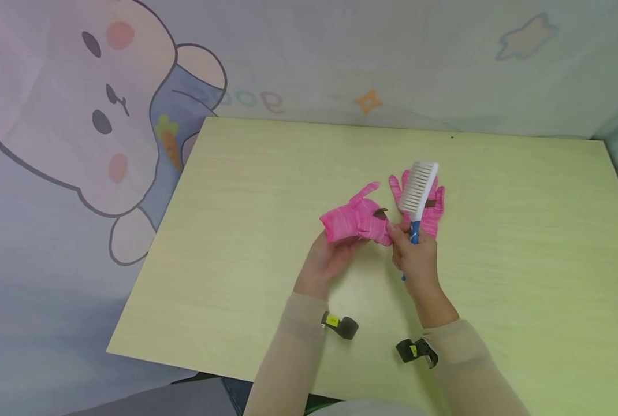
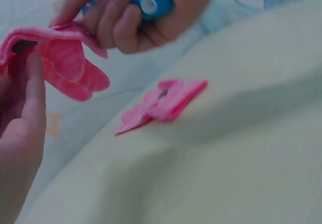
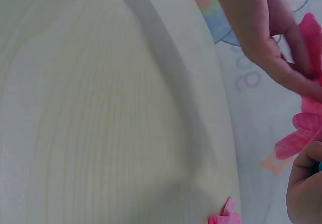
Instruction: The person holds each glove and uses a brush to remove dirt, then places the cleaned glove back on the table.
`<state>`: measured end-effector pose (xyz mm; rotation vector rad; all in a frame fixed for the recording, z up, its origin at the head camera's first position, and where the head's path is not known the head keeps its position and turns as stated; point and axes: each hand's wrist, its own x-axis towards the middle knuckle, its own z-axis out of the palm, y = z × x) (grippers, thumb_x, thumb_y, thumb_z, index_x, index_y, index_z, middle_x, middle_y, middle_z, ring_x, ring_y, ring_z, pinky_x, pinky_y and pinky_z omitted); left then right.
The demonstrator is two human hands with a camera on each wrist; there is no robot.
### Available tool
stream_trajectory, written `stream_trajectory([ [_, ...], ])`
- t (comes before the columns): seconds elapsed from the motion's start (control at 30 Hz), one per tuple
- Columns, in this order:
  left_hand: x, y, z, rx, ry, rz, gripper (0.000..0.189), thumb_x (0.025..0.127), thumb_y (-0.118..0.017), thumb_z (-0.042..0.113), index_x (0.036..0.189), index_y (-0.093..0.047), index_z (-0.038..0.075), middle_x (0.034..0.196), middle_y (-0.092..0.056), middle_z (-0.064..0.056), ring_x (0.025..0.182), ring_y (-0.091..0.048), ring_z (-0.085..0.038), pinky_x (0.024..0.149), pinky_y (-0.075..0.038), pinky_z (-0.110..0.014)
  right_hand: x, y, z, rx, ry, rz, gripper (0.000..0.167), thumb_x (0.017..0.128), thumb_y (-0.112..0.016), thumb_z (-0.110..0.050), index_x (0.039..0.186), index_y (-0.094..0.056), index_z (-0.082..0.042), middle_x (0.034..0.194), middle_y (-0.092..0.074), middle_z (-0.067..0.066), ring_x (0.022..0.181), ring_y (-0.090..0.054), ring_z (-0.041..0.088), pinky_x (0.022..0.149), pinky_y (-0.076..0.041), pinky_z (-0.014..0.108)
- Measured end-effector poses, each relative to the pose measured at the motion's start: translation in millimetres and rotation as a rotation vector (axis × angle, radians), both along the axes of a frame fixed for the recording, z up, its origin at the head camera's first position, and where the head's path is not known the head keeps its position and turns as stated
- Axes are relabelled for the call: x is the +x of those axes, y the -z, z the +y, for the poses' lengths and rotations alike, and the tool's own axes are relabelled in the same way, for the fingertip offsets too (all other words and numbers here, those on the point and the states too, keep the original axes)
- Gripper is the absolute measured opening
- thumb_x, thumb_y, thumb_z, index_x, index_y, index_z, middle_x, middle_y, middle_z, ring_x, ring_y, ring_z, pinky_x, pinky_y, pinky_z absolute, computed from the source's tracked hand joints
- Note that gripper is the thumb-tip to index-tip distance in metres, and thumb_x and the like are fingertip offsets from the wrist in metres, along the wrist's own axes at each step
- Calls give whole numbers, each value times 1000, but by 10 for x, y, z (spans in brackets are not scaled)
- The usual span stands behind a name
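- A pink glove (image 1: 347,224) is held above the table (image 1: 236,242), propped from below by the left hand (image 1: 334,257), its visible fingers extended.
- A white-headed brush (image 1: 418,188) is clamped in the right hand (image 1: 418,261), by which the glove's finger end is pinched too.
- Because two things are shared by one grip, either could be dropped.
- The second glove (image 1: 434,221), laid beyond, could be snagged by lowered bristles.

Can't read a full word anywhere. Backdrop (image 1: 319,52) past my bench (image 1: 226,231) has a short row of pastel letters (image 1: 271,103); I'd vouch only for an "o", rest too blurred. Right wrist view catches part of that row, sideways, same problem. Left wrist camera (image 1: 349,328) has a yellow label (image 1: 332,320), right wrist camera (image 1: 405,350) too; print too small.
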<state>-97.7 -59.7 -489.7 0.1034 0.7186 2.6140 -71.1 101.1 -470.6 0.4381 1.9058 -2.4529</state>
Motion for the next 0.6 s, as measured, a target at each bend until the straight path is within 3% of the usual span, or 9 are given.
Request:
stream_trajectory([
  [0.1, -15, -32, -18, -127, 44, 229, 32, 90, -45, -8, 116, -55, 8, 115, -54, -6, 103, -53, -18, 92, -45, -31, -4, 2, -21, 19, 15, 18, 24, 86, -66, -23, 85, -52, -4, 49, -38, -4, 36, -30, 7, 35, -23, 18],
  [0.2, -42, -62, -14, -272, 7, 312, 28, 88, -59, 2, 115, -54, 8, 108, -55, -4, 94, -53, -16, 85, -46, -29, -2, 4, -17, 75, 14, 20, 24, 85, -67, -24, 85, -55, -4, 49, -39, -5, 37, -31, 6, 35, -23, 17],
  [0.27, -52, -87, -4, -398, -53, 306, 32, 87, -64, 9, 116, -52, 5, 107, -57, -4, 92, -55, -16, 85, -47, -30, 2, 8, -7, 144, 2, 28, 24, 85, -67, -25, 86, -56, -4, 51, -40, -5, 39, -31, 6, 36, -23, 17],
  [0.37, -62, -112, 12, -527, -132, 225, 33, 89, -61, 7, 119, -50, 0, 109, -58, -6, 93, -60, -16, 85, -50, -35, 20, 14, 40, 254, -25, 68, 25, 87, -65, -28, 89, -58, -5, 54, -43, -6, 44, -33, 5, 39, -25, 17],
  [0.5, -79, -122, -12, -492, -195, 82, 26, 92, -55, 3, 118, -50, 0, 106, -59, -8, 90, -62, -18, 82, -51, -36, 67, 24, 183, 323, -86, 251, 23, 98, -45, -23, 96, -55, -2, 58, -39, 2, 46, -31, 6, 37, -23, 21],
  [0.6, -89, -135, -54, -455, -230, 42, 19, 92, -53, 0, 110, -53, 3, 97, -60, -6, 79, -60, -15, 73, -52, -27, 98, 59, 305, 390, -143, 414, 19, 100, -34, -10, 98, -50, 0, 60, -37, 6, 46, -30, 7, 36, -22, 24],
])
